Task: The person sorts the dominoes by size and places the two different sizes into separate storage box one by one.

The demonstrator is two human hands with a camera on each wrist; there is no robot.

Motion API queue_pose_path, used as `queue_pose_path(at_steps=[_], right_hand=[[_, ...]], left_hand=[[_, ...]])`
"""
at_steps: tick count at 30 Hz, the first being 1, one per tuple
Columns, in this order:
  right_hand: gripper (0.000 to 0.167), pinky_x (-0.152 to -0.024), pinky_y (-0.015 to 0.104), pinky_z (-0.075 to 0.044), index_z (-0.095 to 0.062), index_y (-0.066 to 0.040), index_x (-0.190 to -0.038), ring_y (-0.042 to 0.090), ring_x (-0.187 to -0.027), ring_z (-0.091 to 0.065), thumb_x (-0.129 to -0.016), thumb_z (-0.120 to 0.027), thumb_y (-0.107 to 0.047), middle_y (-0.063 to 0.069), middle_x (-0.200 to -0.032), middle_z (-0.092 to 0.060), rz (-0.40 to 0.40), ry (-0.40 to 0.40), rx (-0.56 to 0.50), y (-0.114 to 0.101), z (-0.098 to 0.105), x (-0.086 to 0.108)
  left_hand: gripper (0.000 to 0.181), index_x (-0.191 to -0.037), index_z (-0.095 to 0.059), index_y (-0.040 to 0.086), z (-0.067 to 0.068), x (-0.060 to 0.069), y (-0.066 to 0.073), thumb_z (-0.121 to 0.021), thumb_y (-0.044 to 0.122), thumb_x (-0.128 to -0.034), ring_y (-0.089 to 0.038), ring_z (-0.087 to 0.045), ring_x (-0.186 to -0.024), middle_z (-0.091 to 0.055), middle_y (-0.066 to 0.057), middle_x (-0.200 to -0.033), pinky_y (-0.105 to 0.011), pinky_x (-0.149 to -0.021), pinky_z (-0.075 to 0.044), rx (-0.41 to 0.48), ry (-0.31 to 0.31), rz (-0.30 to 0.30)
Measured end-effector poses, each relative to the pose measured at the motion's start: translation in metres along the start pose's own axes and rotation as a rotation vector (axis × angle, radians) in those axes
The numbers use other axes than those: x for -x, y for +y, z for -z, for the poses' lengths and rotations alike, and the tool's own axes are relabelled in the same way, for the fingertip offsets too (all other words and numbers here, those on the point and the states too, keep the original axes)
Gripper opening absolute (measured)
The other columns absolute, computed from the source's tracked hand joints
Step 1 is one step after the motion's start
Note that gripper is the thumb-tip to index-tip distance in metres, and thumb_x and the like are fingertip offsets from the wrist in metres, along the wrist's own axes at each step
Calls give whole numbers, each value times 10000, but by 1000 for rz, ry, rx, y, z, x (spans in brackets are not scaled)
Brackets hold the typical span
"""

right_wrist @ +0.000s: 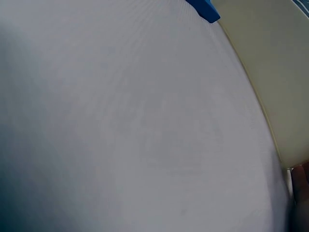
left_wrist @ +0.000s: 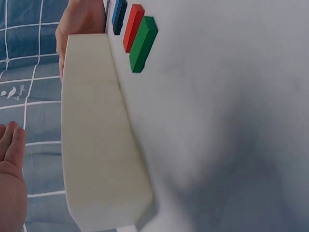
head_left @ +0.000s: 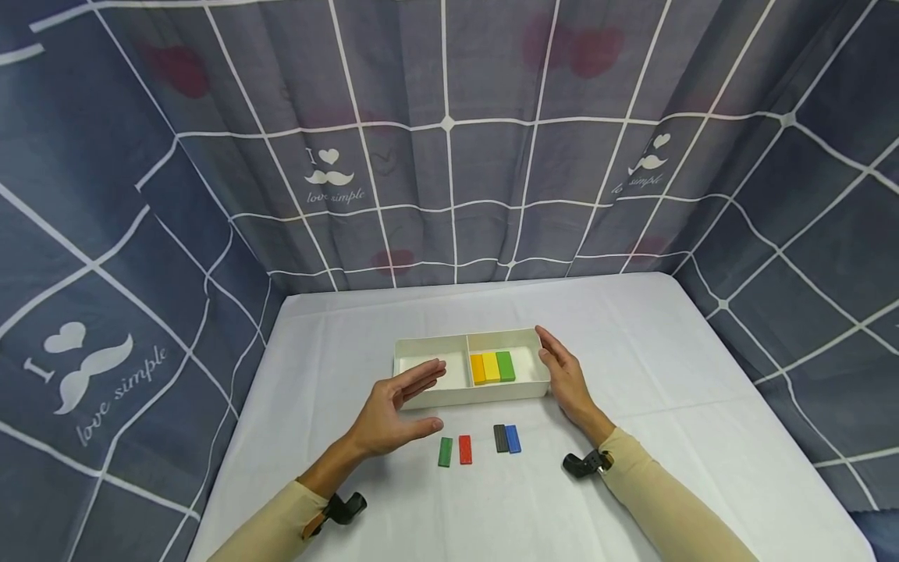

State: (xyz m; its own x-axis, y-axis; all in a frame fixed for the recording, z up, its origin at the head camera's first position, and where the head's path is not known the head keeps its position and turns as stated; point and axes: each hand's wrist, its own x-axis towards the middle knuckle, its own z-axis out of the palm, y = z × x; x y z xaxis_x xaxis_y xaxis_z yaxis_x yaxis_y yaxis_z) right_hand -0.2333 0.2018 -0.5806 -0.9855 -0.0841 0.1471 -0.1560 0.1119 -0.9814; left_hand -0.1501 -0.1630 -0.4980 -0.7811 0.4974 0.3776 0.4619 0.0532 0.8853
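Note:
A cream two-compartment box stands on the table; its right compartment holds an orange block, a yellow block and a light green block. My right hand lies along the box's right end, fingers fairly straight. Above the box's front left part my left hand is held with straight fingers and the thumb apart, holding nothing. In front of the box lie a dark green block, a red block, a black block and a blue block, the last two side by side.
A white cloth covers the table. Dark grey-blue curtains with white lines stand behind it and at both sides. Each wrist wears a small black camera, the left one and the right one.

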Motion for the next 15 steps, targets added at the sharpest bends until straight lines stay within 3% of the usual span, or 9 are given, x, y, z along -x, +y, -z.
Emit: queue_pose_path(at_steps=[6,15], right_hand=[[508,-1157,19,-318,-421,-126,-1696,315,-1659,-321,-1191,-449,-181,143,-1758,-398,-11,0,14,1,0,0],[513,-1151,17,-319,-402,-136,-1705,314,-1664,-311,-1198,-432,-204,136,-1766,-383,-17,-8,10,2,0,0]], left_hand=[[836,-1603,-510,-17,-5,3,-4,-915,29,-873,-333,-612,-1463,-613,-176,-1587,-398,-1196,-502,0,-29,-1],[807,-1580,-555,7,-13,11,-11,-927,48,-865,-529,-594,-1409,-630,-232,-1551,-342,-1196,-505,29,-81,77]])
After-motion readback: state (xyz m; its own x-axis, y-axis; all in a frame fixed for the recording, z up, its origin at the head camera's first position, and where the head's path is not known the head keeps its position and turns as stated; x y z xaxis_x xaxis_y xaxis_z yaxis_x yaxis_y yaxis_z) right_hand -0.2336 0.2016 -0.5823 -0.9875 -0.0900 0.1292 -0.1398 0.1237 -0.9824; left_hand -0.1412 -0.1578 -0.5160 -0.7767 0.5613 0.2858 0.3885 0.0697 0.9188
